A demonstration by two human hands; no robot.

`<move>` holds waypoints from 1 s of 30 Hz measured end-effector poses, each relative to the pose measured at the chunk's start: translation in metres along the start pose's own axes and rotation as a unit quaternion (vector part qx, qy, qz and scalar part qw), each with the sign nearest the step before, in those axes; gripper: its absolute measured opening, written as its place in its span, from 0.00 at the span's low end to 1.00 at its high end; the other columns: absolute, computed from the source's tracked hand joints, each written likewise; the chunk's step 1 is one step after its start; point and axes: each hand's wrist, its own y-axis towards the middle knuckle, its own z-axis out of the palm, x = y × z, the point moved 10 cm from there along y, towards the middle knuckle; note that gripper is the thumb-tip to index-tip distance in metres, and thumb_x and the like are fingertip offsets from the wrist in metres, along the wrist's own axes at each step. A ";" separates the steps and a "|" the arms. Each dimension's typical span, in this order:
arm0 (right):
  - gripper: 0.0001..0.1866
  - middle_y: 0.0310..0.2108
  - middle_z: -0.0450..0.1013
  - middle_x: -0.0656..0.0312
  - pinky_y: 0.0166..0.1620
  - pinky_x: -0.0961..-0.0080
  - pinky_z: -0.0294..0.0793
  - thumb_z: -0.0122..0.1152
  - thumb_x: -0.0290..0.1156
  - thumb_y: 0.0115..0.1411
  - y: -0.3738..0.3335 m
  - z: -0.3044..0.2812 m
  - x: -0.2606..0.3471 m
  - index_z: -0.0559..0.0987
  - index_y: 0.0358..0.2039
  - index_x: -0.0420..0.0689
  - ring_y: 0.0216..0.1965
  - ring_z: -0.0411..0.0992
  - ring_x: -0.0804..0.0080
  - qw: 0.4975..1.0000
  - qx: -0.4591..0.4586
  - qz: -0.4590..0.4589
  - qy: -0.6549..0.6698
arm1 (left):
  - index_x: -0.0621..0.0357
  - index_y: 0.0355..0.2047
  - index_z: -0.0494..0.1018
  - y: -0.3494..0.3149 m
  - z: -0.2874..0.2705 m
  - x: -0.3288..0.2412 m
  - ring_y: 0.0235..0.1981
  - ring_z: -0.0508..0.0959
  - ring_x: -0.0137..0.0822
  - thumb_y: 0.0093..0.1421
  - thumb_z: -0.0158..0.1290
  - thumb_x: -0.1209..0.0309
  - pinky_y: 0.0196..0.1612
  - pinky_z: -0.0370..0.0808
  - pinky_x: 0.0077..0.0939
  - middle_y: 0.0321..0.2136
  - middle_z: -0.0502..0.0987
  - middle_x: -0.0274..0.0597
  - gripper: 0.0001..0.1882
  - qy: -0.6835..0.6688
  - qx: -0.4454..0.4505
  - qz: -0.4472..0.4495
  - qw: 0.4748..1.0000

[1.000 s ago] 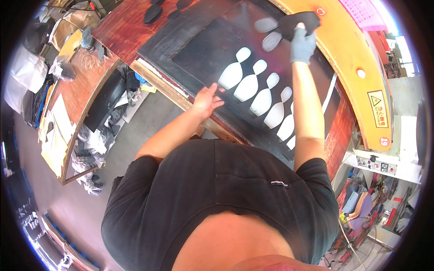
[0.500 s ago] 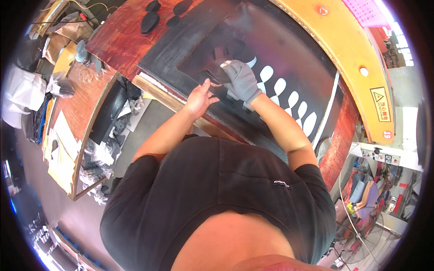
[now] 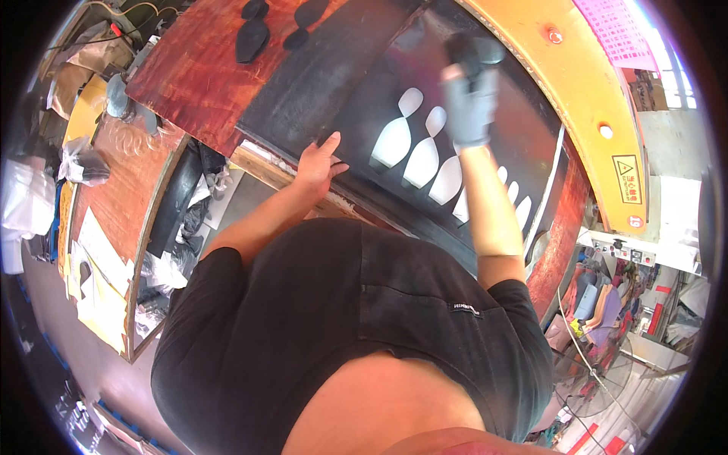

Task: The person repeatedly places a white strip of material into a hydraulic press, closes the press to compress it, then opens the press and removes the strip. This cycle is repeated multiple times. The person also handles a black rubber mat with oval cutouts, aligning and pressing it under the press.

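Observation:
My right hand (image 3: 470, 106), in a grey glove, is raised over the far side of a black plate (image 3: 303, 98). Its fingers are closed on a dark rounded piece (image 3: 476, 54), blurred by motion. Several white sole-shaped pieces (image 3: 391, 141) lie in a slanting row on the plate, some of them hidden behind my right forearm. My bare left hand (image 3: 321, 165) is at the plate's near edge, fingers spread and holding nothing.
Black sole-shaped pieces (image 3: 252, 39) lie on a red board (image 3: 189, 76) at the far left. An orange machine beam (image 3: 591, 114) curves along the right. A wooden side table (image 3: 121, 189) with papers stands at left. A pink sheet (image 3: 616, 30) hangs at the far right.
My right hand has swung up and right, away from my left hand, carrying the dark piece. More white pieces now show where it was. My left hand has shifted slightly left.

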 end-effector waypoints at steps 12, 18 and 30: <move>0.36 0.49 0.68 0.50 0.52 0.58 0.67 0.67 0.30 0.33 -0.085 0.117 0.023 0.71 0.48 0.40 0.50 0.66 0.50 0.904 0.272 -0.284 -0.167 | 0.56 0.41 0.63 0.007 0.022 -0.012 0.42 0.73 0.41 0.65 0.45 0.56 0.43 0.73 0.38 0.42 0.69 0.40 0.16 -0.054 0.197 -0.039 0.978; 0.35 0.46 0.70 0.52 0.51 0.62 0.70 0.67 0.27 0.34 -0.092 0.121 0.028 0.70 0.48 0.41 0.48 0.68 0.52 0.880 0.297 -0.280 -0.242 | 0.52 0.40 0.65 -0.003 0.026 -0.008 0.40 0.75 0.39 0.67 0.42 0.57 0.44 0.73 0.39 0.40 0.71 0.40 0.13 -0.049 0.243 -0.057 0.967; 0.18 0.31 0.74 0.62 0.37 0.77 0.70 0.63 0.36 0.52 0.009 0.032 -0.051 0.74 0.38 0.35 0.33 0.70 0.78 0.994 0.073 0.081 -0.011 | 0.61 0.46 0.69 -0.001 0.034 -0.021 0.37 0.73 0.37 0.68 0.39 0.57 0.42 0.73 0.34 0.44 0.72 0.41 0.20 -0.016 0.294 0.004 0.956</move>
